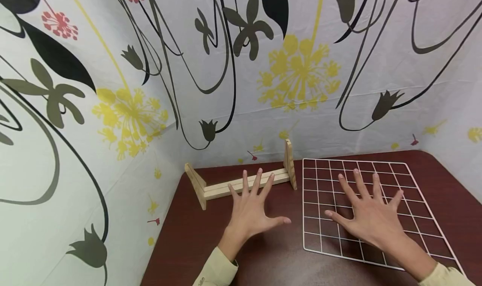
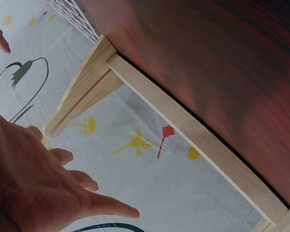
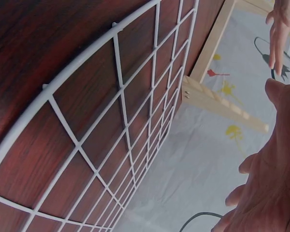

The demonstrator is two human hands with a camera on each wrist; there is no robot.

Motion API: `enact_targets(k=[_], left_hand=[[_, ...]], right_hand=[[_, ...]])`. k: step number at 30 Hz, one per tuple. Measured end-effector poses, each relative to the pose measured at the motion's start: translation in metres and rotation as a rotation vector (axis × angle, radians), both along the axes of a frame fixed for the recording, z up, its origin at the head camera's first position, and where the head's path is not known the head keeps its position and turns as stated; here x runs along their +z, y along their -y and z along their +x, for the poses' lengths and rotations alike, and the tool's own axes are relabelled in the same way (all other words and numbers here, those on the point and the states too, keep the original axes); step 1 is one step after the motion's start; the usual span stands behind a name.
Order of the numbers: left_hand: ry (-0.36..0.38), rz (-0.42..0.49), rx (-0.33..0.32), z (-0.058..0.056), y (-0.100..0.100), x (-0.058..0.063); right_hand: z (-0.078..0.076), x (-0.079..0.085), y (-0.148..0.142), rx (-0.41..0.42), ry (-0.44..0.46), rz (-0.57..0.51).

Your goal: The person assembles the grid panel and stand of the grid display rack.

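Note:
Fingers spread wide, my left hand is held above the table in front of a wooden stand, holding nothing. The stand has two upright end pieces joined by a grooved crossbar. My right hand, also spread and holding nothing, is over a white wire grid panel that lies flat on the table. In the left wrist view the stand's crossbar and one end piece show beyond the fingers. The right wrist view has the grid beside the right hand.
The dark reddish-brown table ends at the back against a white cloth printed with flowers and leaves. Cloth also rises along the left and right sides. The grid reaches close to the table's back edge.

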State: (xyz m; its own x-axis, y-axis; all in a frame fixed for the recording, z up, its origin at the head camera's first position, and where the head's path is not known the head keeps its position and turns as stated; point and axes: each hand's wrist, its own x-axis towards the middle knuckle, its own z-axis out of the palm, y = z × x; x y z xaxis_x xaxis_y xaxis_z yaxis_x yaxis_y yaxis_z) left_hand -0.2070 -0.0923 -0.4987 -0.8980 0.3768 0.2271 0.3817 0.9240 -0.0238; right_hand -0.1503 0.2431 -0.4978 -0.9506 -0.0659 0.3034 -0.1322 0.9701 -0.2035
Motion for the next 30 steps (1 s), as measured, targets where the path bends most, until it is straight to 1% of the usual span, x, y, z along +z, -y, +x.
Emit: enact_targets(k=[6, 9, 11, 13, 15, 18, 20, 22, 26, 30], left_hand=[[-0.003, 0.003, -0.004, -0.001, 0.002, 0.000], [-0.005, -0.017, 0.009, -0.001, 0.004, 0.000], [0.001, -0.022, 0.016, -0.001, 0.005, 0.001], [0.023, -0.006, 0.015, 0.000, 0.006, 0.002], [0.072, 0.072, -0.001, 0.001, 0.006, 0.003], [0.154, 0.236, -0.035, 0.002, 0.005, 0.004], [0.193, 0.341, -0.059, 0.002, 0.003, 0.006], [0.209, 0.403, -0.072, 0.003, 0.001, 0.008], [0.235, 0.500, -0.073, 0.004, -0.003, 0.011], [0.290, 0.621, -0.076, 0.002, -0.009, 0.012]], right_hand=[[0.002, 0.002, -0.004, -0.015, 0.002, 0.006], [0.003, 0.001, -0.006, -0.022, -0.002, 0.005], [0.004, 0.000, -0.007, -0.025, -0.009, 0.000], [0.005, -0.001, -0.009, -0.027, -0.013, -0.003], [0.006, -0.003, -0.011, -0.032, -0.018, -0.007], [0.007, -0.006, -0.014, -0.039, -0.020, -0.014], [0.007, -0.007, -0.017, -0.047, -0.021, -0.021], [0.008, -0.007, -0.021, -0.056, -0.020, -0.030], [0.011, -0.010, -0.031, -0.075, -0.018, -0.044], [0.016, -0.014, -0.044, -0.101, 0.001, -0.060]])
